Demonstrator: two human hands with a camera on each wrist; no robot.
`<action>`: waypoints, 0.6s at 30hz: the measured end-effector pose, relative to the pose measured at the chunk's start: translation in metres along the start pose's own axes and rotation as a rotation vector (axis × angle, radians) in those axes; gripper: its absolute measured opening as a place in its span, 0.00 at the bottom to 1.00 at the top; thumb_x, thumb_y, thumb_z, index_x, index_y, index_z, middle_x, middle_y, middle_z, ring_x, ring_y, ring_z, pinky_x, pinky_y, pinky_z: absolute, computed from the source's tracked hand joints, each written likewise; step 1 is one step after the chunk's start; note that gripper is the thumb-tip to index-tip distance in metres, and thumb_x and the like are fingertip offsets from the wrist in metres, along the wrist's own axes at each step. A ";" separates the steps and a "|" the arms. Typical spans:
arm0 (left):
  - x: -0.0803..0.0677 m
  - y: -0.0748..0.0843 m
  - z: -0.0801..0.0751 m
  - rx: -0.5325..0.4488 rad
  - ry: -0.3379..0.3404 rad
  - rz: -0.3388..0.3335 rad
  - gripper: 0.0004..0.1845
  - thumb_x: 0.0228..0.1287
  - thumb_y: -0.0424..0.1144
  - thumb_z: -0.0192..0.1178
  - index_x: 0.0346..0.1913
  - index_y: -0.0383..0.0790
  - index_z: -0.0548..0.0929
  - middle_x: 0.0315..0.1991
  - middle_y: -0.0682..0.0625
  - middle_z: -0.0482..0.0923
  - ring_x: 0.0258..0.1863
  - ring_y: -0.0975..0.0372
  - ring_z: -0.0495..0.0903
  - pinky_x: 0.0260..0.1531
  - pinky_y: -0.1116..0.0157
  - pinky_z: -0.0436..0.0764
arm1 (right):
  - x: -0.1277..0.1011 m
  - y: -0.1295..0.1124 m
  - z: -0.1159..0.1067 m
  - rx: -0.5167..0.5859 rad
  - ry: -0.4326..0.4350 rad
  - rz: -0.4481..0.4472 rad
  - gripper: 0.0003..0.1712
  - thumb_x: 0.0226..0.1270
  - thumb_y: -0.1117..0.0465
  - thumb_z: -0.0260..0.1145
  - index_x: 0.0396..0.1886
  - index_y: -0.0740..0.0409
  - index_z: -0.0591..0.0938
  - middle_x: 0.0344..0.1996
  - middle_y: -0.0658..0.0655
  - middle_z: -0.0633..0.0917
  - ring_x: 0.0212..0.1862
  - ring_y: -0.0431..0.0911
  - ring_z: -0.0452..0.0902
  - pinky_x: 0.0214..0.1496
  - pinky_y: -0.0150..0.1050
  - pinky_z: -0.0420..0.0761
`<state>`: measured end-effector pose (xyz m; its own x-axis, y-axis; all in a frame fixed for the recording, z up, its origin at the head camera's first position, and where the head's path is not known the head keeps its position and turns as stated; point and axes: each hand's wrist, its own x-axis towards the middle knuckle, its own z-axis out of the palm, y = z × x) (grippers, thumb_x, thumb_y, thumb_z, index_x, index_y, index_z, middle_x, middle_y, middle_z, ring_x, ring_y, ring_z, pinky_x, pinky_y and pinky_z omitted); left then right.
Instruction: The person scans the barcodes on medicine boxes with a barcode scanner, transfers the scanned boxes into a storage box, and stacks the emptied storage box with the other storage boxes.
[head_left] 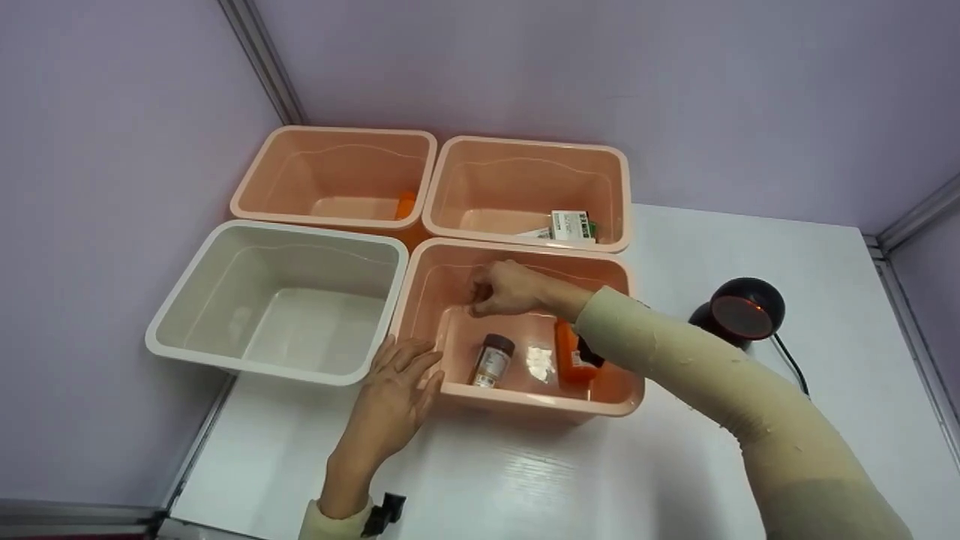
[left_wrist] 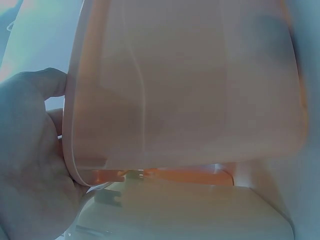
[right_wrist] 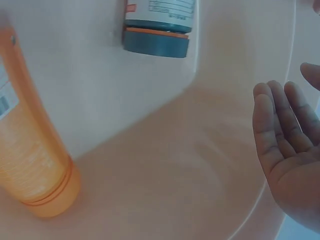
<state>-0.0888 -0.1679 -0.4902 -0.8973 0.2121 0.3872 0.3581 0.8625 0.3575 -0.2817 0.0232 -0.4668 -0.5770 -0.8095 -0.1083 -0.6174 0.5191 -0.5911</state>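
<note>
My right hand (head_left: 508,289) is inside the front pink bin (head_left: 525,401), above its floor near the far left wall. Its fingers are loosely bent, and the right wrist view shows no object in them. On that bin's floor lies a dark-capped bottle (head_left: 493,361) with a pale label. An orange bottle (head_left: 574,352) lies to its right, partly covered by my sleeve; its labelled side shows in the right wrist view. My left hand (head_left: 390,397) rests on the bin's near left corner with extended fingers, thumb against the rim (left_wrist: 70,125).
A white bin (head_left: 319,330) stands left of the front pink bin. Behind are two more pink bins, the left (head_left: 334,176) holding an orange item (head_left: 405,204), the right (head_left: 532,169) holding a small box (head_left: 574,225). A black scanner-like device (head_left: 742,311) with a cable stands right.
</note>
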 end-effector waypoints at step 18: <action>0.000 0.000 0.001 0.024 -0.003 0.003 0.16 0.69 0.48 0.51 0.51 0.46 0.82 0.54 0.53 0.78 0.60 0.62 0.72 0.74 0.59 0.53 | 0.003 0.017 0.016 0.006 -0.358 0.214 0.19 0.58 0.57 0.67 0.49 0.58 0.81 0.43 0.56 0.84 0.34 0.41 0.76 0.32 0.28 0.76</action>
<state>-0.0890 -0.1678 -0.4911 -0.8968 0.2160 0.3862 0.3547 0.8727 0.3356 -0.2848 0.0253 -0.4902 -0.4690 -0.7285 -0.4993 -0.5003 0.6851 -0.5295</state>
